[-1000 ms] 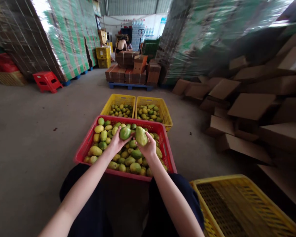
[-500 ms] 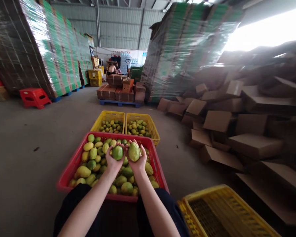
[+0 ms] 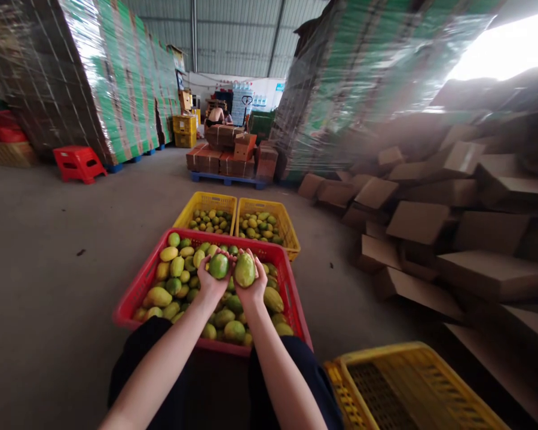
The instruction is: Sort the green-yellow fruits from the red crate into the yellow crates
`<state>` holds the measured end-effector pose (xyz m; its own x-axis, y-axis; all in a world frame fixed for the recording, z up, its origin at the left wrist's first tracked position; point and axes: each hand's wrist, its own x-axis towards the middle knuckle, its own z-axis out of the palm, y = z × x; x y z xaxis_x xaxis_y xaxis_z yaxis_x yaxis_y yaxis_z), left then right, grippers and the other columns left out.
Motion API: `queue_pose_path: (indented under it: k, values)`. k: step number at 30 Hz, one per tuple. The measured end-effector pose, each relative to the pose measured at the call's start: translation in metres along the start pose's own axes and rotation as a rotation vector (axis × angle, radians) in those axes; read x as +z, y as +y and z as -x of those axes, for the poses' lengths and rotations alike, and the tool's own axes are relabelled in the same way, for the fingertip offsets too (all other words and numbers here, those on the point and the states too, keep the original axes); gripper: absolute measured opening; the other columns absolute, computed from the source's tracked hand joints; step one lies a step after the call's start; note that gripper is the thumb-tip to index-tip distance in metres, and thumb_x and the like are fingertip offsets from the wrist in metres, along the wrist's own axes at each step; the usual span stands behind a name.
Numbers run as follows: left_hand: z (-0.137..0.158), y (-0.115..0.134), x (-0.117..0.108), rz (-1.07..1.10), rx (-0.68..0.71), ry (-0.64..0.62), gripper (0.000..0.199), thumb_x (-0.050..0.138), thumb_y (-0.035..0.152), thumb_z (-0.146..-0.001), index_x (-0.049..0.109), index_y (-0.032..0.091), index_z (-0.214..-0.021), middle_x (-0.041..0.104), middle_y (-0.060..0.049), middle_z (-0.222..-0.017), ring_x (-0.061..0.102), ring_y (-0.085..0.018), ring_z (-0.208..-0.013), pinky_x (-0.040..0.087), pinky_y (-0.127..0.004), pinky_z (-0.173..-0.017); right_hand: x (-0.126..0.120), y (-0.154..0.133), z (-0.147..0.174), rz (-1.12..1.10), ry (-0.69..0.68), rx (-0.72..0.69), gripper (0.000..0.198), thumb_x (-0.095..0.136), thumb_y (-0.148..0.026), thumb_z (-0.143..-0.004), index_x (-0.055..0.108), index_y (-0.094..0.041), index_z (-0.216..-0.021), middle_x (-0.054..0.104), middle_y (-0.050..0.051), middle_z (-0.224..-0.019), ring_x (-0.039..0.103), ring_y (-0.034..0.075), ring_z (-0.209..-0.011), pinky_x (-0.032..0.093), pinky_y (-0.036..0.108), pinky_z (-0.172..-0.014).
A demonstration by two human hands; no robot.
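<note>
two lemons, one in each cupped hand, above a full red crate

the left hand (image 3: 210,286) is cupped palm up beneath a rounded green lemon (image 3: 219,266), its fingers curled about the sides. just beside it, the right hand (image 3: 252,291) cradles a longer, paler yellow-green lemon (image 3: 244,270) with a bumpy skin, stood roughly on end. the two fruits are near each other, with the fingers between them.

both held lemons are above the red plastic crate (image 3: 292,286), which is filled with loose lemons (image 3: 159,297) ranging from deep green to yellow. the person's knees, in dark trousers (image 3: 137,358), are at its near side, one under each forearm.

just beyond the far rim, two yellow crates (image 3: 291,233) stand side by side, each holding more lemons. another yellow crate (image 3: 424,388), with slotted walls, is at the lower right, beside the right knee.

farther out, strapped brown cartons (image 3: 206,159) are stacked on a blue pallet (image 3: 228,180). a red plastic stool (image 3: 79,164) stands to the left, near a tall film-wrapped stack (image 3: 121,83). a second wrapped stack (image 3: 341,77) rises on the right, by a heap of cardboard boxes (image 3: 416,222). a bent-over person (image 3: 216,114) shows small behind the cartons.
</note>
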<state>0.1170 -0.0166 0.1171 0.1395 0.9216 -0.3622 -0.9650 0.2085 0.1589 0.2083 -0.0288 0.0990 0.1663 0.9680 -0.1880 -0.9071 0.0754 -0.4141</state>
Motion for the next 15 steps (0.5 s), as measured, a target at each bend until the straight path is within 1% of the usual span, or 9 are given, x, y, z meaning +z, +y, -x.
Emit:
queue_pose_path:
  k: [2, 4, 6, 8, 10, 11, 13, 14, 15]
  values:
    - [-0.001, 0.003, 0.000, 0.003, -0.009, 0.029, 0.026, 0.044, 0.024, -0.083, 0.067, 0.017, -0.094, 0.067, -0.005, -0.072, 0.067, -0.017, -0.066, 0.058, -0.033, -0.073, -0.001, 0.000, 0.000, 0.000, 0.008, 0.022, 0.034, 0.059, -0.027, -0.080, 0.068, -0.021, -0.112, 0.077, 0.001, -0.091, 0.071, 0.017, -0.075, 0.057, 0.031, -0.075]
    - [-0.004, 0.007, -0.001, 0.009, -0.019, 0.060, 0.024, 0.045, 0.024, -0.083, 0.065, 0.017, -0.092, 0.067, -0.006, -0.075, 0.069, -0.019, -0.073, 0.059, -0.035, -0.077, -0.004, -0.002, 0.000, 0.007, 0.009, 0.051, 0.034, 0.058, -0.028, -0.079, 0.069, -0.020, -0.110, 0.077, 0.002, -0.089, 0.071, 0.017, -0.074, 0.058, 0.031, -0.072]
    - [-0.007, 0.012, -0.003, -0.049, -0.025, 0.046, 0.021, 0.046, 0.027, -0.083, 0.063, 0.017, -0.092, 0.068, -0.007, -0.080, 0.071, -0.023, -0.083, 0.059, -0.039, -0.080, -0.008, -0.006, 0.000, 0.016, 0.007, 0.062, 0.033, 0.058, -0.027, -0.077, 0.069, -0.020, -0.107, 0.076, 0.002, -0.087, 0.071, 0.018, -0.074, 0.058, 0.031, -0.071]
    - [-0.008, 0.015, -0.007, -0.289, -0.067, 0.010, 0.021, 0.047, 0.029, -0.085, 0.062, 0.017, -0.093, 0.070, -0.008, -0.085, 0.071, -0.023, -0.089, 0.060, -0.036, -0.078, -0.013, -0.013, -0.001, 0.015, 0.016, 0.048, 0.031, 0.058, -0.027, -0.075, 0.069, -0.019, -0.103, 0.077, 0.003, -0.087, 0.071, 0.018, -0.074, 0.058, 0.031, -0.071]
    - [-0.003, 0.014, -0.016, -0.583, -0.168, 0.004, 0.019, 0.049, 0.029, -0.087, 0.061, 0.017, -0.093, 0.070, -0.008, -0.085, 0.071, -0.022, -0.088, 0.060, -0.031, -0.069, -0.018, -0.023, -0.003, 0.003, 0.046, 0.025, 0.031, 0.058, -0.026, -0.073, 0.069, -0.019, -0.101, 0.077, 0.003, -0.087, 0.072, 0.018, -0.073, 0.058, 0.031, -0.070]
    - [0.003, 0.012, -0.021, -0.718, -0.242, 0.015, 0.016, 0.052, 0.028, -0.085, 0.061, 0.017, -0.093, 0.070, -0.008, -0.083, 0.072, -0.023, -0.086, 0.059, -0.029, -0.063, -0.021, -0.029, -0.004, -0.003, 0.064, 0.015, 0.031, 0.058, -0.025, -0.072, 0.069, -0.020, -0.100, 0.077, 0.002, -0.086, 0.072, 0.018, -0.073, 0.058, 0.031, -0.069]
    - [0.022, 0.005, -0.035, -1.018, -0.401, 0.020, 0.015, 0.063, 0.022, -0.078, 0.063, 0.019, -0.093, 0.070, -0.006, -0.078, 0.073, -0.026, -0.082, 0.058, -0.032, -0.056, -0.027, -0.041, -0.006, -0.010, 0.101, -0.004, 0.032, 0.056, -0.023, -0.069, 0.069, -0.020, -0.099, 0.077, 0.001, -0.083, 0.072, 0.018, -0.072, 0.059, 0.031, -0.068]
    - [0.033, 0.002, -0.042, -1.198, -0.452, 0.014, 0.020, 0.067, 0.019, -0.074, 0.063, 0.021, -0.093, 0.070, -0.004, -0.077, 0.073, -0.028, -0.082, 0.059, -0.035, -0.056, -0.029, -0.046, -0.008, -0.012, 0.117, -0.015, 0.032, 0.055, -0.023, -0.069, 0.068, -0.021, -0.098, 0.076, 0.001, -0.080, 0.072, 0.018, -0.072, 0.059, 0.031, -0.067]
    - [0.043, -0.001, -0.048, -1.379, -0.449, 0.009, 0.023, 0.069, 0.017, -0.071, 0.064, 0.023, -0.093, 0.070, -0.003, -0.077, 0.073, -0.030, -0.084, 0.059, -0.038, -0.057, -0.032, -0.052, -0.008, -0.012, 0.128, -0.025, 0.032, 0.054, -0.022, -0.068, 0.068, -0.021, -0.097, 0.076, 0.000, -0.079, 0.072, 0.018, -0.072, 0.059, 0.031, -0.067]
